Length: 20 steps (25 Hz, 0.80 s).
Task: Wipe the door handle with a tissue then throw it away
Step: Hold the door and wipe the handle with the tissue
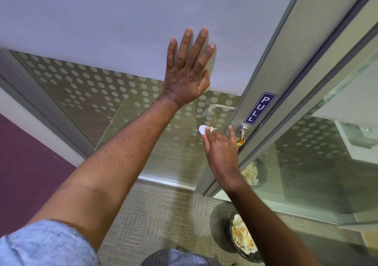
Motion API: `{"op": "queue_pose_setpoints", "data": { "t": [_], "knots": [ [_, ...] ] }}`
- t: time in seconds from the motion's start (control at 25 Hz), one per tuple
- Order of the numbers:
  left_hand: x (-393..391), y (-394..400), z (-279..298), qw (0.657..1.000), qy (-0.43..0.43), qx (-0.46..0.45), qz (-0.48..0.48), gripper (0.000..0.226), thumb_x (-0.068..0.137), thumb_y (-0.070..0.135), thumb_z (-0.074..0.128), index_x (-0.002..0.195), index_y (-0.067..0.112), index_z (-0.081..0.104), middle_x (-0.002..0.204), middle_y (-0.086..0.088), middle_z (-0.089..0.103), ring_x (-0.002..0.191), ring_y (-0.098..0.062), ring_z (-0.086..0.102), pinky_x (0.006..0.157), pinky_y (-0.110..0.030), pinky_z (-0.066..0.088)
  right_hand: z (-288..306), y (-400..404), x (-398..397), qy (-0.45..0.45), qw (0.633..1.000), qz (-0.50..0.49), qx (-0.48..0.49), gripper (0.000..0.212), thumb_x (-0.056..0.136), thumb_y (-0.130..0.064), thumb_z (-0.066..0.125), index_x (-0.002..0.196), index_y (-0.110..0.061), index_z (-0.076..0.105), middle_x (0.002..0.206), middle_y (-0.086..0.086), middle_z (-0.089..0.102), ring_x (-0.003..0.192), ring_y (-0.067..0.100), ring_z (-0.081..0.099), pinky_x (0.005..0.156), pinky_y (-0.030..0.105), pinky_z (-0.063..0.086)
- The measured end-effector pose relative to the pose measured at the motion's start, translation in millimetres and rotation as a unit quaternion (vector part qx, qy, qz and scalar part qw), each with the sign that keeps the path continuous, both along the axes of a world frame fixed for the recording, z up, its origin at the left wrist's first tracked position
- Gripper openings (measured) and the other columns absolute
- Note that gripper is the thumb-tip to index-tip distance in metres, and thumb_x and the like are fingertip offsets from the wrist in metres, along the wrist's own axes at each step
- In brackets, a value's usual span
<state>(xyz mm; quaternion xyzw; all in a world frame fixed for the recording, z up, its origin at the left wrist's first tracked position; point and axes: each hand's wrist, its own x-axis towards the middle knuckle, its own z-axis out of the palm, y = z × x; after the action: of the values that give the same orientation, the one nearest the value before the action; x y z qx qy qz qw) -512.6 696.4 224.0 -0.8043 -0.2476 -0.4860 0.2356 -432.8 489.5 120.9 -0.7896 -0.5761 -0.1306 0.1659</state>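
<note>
My left hand (189, 67) lies flat against the frosted glass door (102, 20), fingers spread, holding nothing. Lower down, my right hand (221, 149) pinches a small crumpled white tissue (203, 129) between thumb and fingers, with the index finger stretched toward the metal door handle (242, 133). The handle sits on the door's aluminium frame, below a blue PULL sign (259, 108), and carries an orange-brown smear at its lower end. The tissue is a short way left of the handle, not touching it.
A black mesh bin (231, 243) full of used tissues stands on the carpet at the lower right, partly hidden by my right forearm. Its reflection shows in the glass panel (306, 163) right of the door. A purple wall (24, 163) is at the left.
</note>
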Motion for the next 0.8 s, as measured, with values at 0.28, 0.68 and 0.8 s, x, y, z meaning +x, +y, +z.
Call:
{"op": "queue_pose_setpoints", "data": {
  "t": [0.28,0.68,0.8],
  "knots": [
    [-1,0,1,1.000,0.009,0.001,0.002,0.071,0.097,0.033,0.050,0.160,0.018,0.021,0.176,-0.002,-0.005,0.160,-0.027,-0.017,0.130,-0.055,-0.006,-7,-18,15,0.060,0.997,0.039,0.039,0.033,0.098,-0.026,0.067,0.130,-0.027,0.058,0.101,-0.005,0.076,0.090,0.012,0.071,0.128,0.043,0.022],
    [0,-1,1,1.000,0.003,-0.004,0.001,0.073,0.096,0.033,0.052,0.160,0.017,0.021,0.173,0.001,-0.021,0.160,-0.028,-0.018,0.130,-0.055,-0.007,-6,-27,28,-0.051,0.992,0.002,-0.115,0.044,0.090,0.001,0.060,0.131,-0.012,0.056,0.112,0.006,0.062,0.109,0.023,0.058,0.128,0.050,0.021],
    [0,0,0,1.000,0.003,-0.004,0.007,0.072,0.096,0.032,0.052,0.160,0.017,0.022,0.174,-0.007,0.000,0.162,-0.031,-0.011,0.131,-0.055,-0.007,-5,-15,20,-0.066,0.985,-0.006,-0.159,0.020,0.100,-0.012,0.054,0.120,-0.012,0.052,0.104,0.005,0.054,0.105,0.023,0.056,0.128,0.050,0.020]
  ]
}}
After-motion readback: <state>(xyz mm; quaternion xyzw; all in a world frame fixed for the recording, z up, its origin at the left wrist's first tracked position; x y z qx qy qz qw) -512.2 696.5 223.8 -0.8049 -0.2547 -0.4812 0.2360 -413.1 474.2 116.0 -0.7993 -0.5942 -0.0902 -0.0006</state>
